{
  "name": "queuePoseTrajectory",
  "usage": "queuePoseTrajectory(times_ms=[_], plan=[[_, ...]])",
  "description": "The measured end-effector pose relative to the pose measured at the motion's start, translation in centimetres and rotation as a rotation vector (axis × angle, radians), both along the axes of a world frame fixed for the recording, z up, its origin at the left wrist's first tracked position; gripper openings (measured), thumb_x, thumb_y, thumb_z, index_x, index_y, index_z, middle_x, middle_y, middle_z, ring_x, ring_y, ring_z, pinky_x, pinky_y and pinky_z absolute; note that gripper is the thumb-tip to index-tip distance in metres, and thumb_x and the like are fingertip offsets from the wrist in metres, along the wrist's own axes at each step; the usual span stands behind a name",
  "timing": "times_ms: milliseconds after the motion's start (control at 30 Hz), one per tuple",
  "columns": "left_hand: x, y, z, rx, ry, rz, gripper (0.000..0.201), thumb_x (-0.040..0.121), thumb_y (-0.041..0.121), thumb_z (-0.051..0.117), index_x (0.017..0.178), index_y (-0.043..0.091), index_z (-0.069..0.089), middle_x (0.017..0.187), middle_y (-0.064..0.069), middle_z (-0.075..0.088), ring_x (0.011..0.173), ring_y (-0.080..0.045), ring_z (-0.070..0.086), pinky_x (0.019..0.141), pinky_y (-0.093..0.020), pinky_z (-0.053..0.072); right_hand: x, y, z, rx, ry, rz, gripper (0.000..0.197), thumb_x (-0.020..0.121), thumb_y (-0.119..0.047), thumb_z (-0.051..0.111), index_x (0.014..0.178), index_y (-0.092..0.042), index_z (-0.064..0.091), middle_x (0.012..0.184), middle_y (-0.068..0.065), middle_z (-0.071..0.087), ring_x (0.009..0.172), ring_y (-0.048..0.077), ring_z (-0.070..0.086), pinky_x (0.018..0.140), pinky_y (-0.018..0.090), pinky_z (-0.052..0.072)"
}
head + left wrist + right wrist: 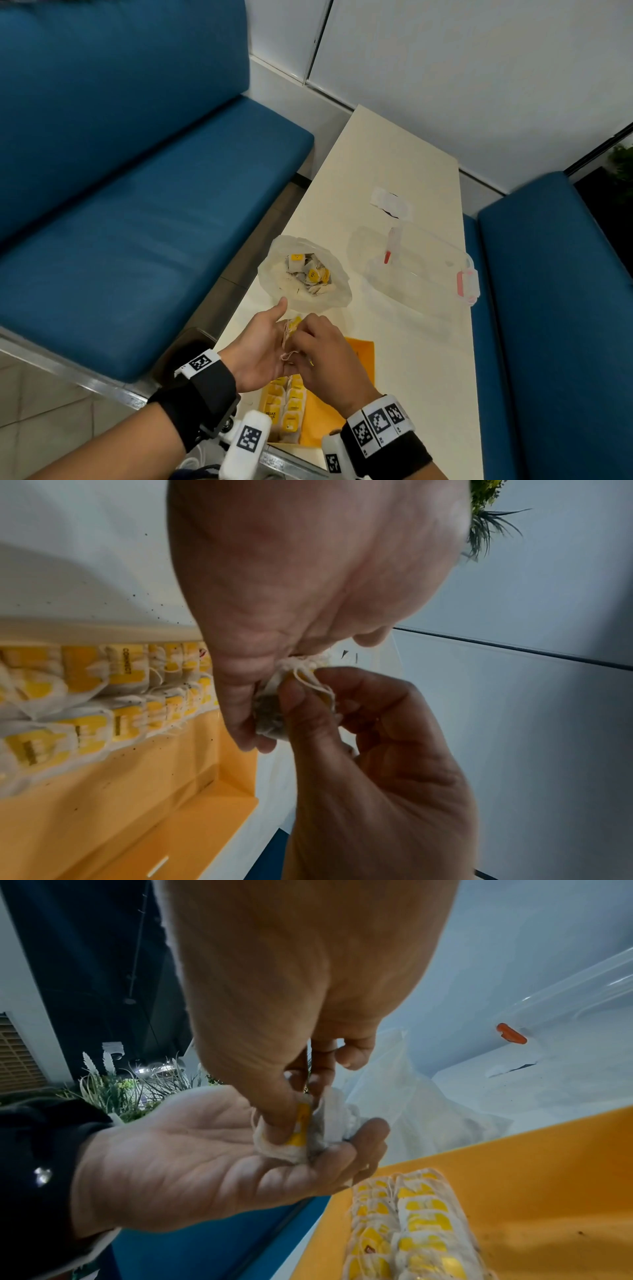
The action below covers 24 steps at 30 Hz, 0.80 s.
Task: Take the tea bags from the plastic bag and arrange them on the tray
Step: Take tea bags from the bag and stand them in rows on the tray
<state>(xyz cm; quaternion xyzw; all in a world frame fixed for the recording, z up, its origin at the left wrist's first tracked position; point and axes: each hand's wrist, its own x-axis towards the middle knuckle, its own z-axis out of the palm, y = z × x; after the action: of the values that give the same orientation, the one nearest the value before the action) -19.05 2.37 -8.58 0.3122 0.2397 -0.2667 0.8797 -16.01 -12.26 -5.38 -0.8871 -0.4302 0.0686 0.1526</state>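
A crinkled plastic bag (337, 291) lies open on the cream table (394, 154), with several yellow-tagged tea bags (308, 274) inside. Just in front of it, my left hand (270, 335) lies palm up and cups one tea bag (293, 325) in its curled fingers. My right hand (308, 339) pinches that same tea bag (298, 1131) and its string from above. Below both hands sits the orange tray (359, 356), with two neat rows of tea bags (286, 407) along its left side. The rows (411, 1226) overlap like tiles.
A clear plastic container (421, 274) with pink latches stands right of the bag. A small white packet (390, 202) lies behind it. Blue benches (137, 205) flank the narrow table on both sides. The right part of the tray (531, 1177) is bare.
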Motion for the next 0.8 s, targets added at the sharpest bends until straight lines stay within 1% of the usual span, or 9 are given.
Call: queuePoseTrajectory(times_ms=[67, 133, 200, 300, 467, 533, 600, 700, 800], plan=[[0.0, 0.1, -0.1, 0.004, -0.032, -0.003, 0.062, 0.104, 0.056, 0.038, 0.129, 0.008, 0.068, 0.101, -0.013, 0.071, 0.084, -0.023, 0.069, 0.079, -0.04, 0.054, 0.0, -0.4, 0.4, 0.044, 0.03, -0.013, 0.01, 0.082, -0.012, 0.063, 0.09, -0.019, 0.064, 0.094, -0.001, 0.053, 0.087, 0.021, 0.051, 0.07, 0.04, 0.049], [0.0, 0.2, -0.2, 0.021, -0.049, 0.002, 0.054, 0.102, 0.047, 0.048, 0.133, 0.005, 0.064, 0.107, -0.015, 0.069, 0.088, -0.025, 0.068, 0.086, -0.042, 0.054, 0.1, -0.8, 0.9, 0.106, 0.089, -0.043, 0.01, 0.085, -0.013, 0.061, 0.093, -0.02, 0.063, 0.092, -0.003, 0.054, 0.088, 0.018, 0.053, 0.073, 0.038, 0.049], [0.0, 0.5, -0.7, 0.054, -0.048, 0.012, 0.05, 0.1, 0.041, 0.054, 0.134, 0.005, 0.062, 0.105, -0.014, 0.07, 0.086, -0.025, 0.069, 0.09, -0.041, 0.054, 0.2, -1.3, 1.4, 0.19, 0.153, -0.098, 0.014, 0.088, -0.014, 0.061, 0.098, -0.023, 0.064, 0.091, -0.006, 0.056, 0.088, 0.012, 0.055, 0.076, 0.032, 0.05], [-0.2, 0.7, -1.4, 0.088, -0.059, 0.054, 0.046, 0.097, 0.036, 0.061, 0.133, 0.007, 0.063, 0.11, -0.015, 0.068, 0.09, -0.027, 0.07, 0.083, -0.038, 0.057, 0.7, -2.1, 2.1, 0.301, 0.204, -0.185, 0.017, 0.088, -0.012, 0.064, 0.098, -0.025, 0.068, 0.09, -0.011, 0.061, 0.085, 0.002, 0.059, 0.075, 0.019, 0.049], [-0.5, 1.3, -1.4, 0.186, -0.065, 0.114, 0.035, 0.093, 0.027, 0.069, 0.125, 0.013, 0.069, 0.124, -0.019, 0.07, 0.093, -0.031, 0.075, 0.076, -0.036, 0.062, 1.8, -3.3, 2.7, 0.322, 0.244, -0.377, 0.012, 0.087, -0.009, 0.07, 0.089, -0.021, 0.072, 0.084, -0.013, 0.068, 0.083, 0.002, 0.062, 0.07, 0.006, 0.043], [-0.7, 1.5, -1.2, 0.218, -0.076, 0.118, 0.035, 0.093, 0.026, 0.069, 0.125, 0.013, 0.068, 0.121, -0.018, 0.072, 0.094, -0.031, 0.074, 0.073, -0.033, 0.063, 2.1, -3.7, 2.8, 0.322, 0.284, -0.449, 0.015, 0.087, -0.009, 0.071, 0.087, -0.023, 0.073, 0.083, -0.013, 0.07, 0.085, 0.002, 0.063, 0.069, 0.006, 0.043], [-0.8, 1.5, -1.3, 0.237, -0.089, 0.118, 0.033, 0.094, 0.024, 0.069, 0.125, 0.012, 0.068, 0.121, -0.018, 0.072, 0.097, -0.032, 0.074, 0.075, -0.034, 0.063, 2.2, -3.9, 2.7, 0.336, 0.342, -0.492, 0.018, 0.086, -0.008, 0.071, 0.084, -0.026, 0.072, 0.08, -0.014, 0.071, 0.084, 0.001, 0.064, 0.069, 0.008, 0.044], [-0.9, 1.2, -1.5, 0.227, -0.145, 0.122, 0.03, 0.095, 0.013, 0.067, 0.125, 0.01, 0.067, 0.119, -0.021, 0.071, 0.103, -0.035, 0.073, 0.092, -0.042, 0.059, 2.3, -3.7, 2.7, 0.355, 0.454, -0.497, 0.017, 0.086, -0.007, 0.073, 0.086, -0.024, 0.074, 0.083, -0.012, 0.072, 0.081, 0.004, 0.065, 0.071, 0.012, 0.048], [-0.9, 0.8, -1.4, 0.183, -0.244, 0.145, 0.042, 0.088, 0.007, 0.072, 0.129, 0.01, 0.063, 0.109, -0.014, 0.072, 0.104, -0.031, 0.071, 0.099, -0.046, 0.055, 2.5, -3.2, 2.8, 0.351, 0.538, -0.465, 0.015, 0.085, -0.005, 0.073, 0.088, -0.019, 0.075, 0.083, -0.004, 0.073, 0.08, 0.007, 0.066, 0.072, 0.017, 0.052]])
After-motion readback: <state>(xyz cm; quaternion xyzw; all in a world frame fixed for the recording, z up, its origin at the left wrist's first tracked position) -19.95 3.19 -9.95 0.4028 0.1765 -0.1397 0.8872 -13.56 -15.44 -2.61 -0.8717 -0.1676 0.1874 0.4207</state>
